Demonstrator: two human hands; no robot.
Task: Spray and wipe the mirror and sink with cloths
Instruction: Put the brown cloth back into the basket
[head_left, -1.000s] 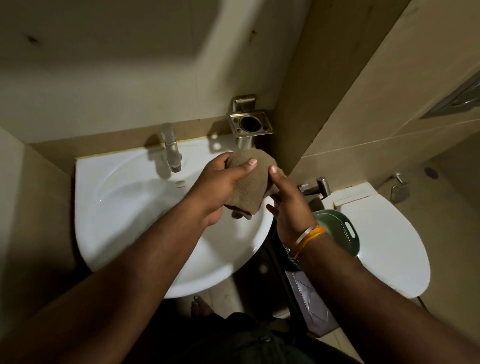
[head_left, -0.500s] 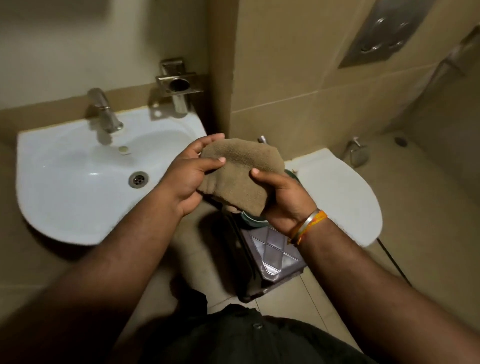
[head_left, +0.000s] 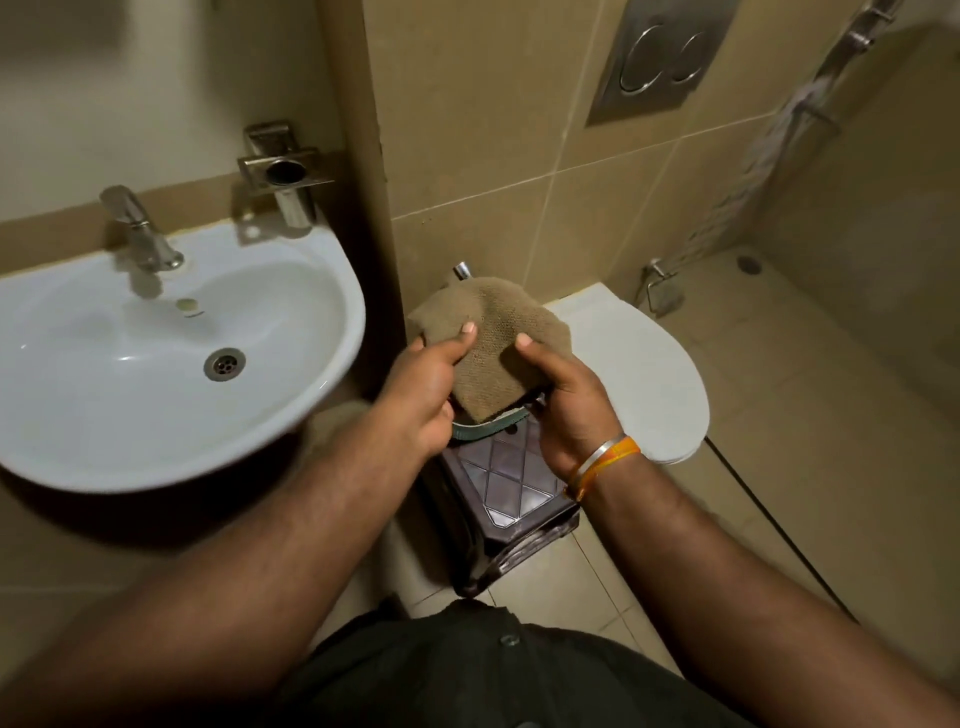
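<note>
Two hands are holding one brown cloth (head_left: 498, 338) at the centre of the frame. The left hand (head_left: 423, 395) is pinching the cloth's left side, its thumb lying on top of the fabric, and the right hand (head_left: 571, 405) is gripping the right side the same way, thumb pressed on the upper face and fingers curled underneath. Both grips are closed on the cloth, which is hanging folded between them with its lower corner pointing down.

Below the cloth a dark plastic stool (head_left: 514, 499) with a diamond-patterned top is standing on the tiled floor (head_left: 831, 467), and a green rim (head_left: 488, 427) of something is showing on it just under the cloth; what it belongs to cannot be told. The right wrist is wearing a silver bangle and an orange band (head_left: 605, 462).

The white sink (head_left: 156, 353) is filling the left of the frame, well apart from the cloth, with a metal tap (head_left: 140, 234) at its back edge and a drain (head_left: 224, 364) in the bowl. A metal holder (head_left: 283, 171) is fixed to the wall above the sink's right corner. A closed white toilet lid (head_left: 639, 374) is lying to the right of the hands, and a flush plate (head_left: 654, 62) is sitting on the wall at the upper right.
</note>
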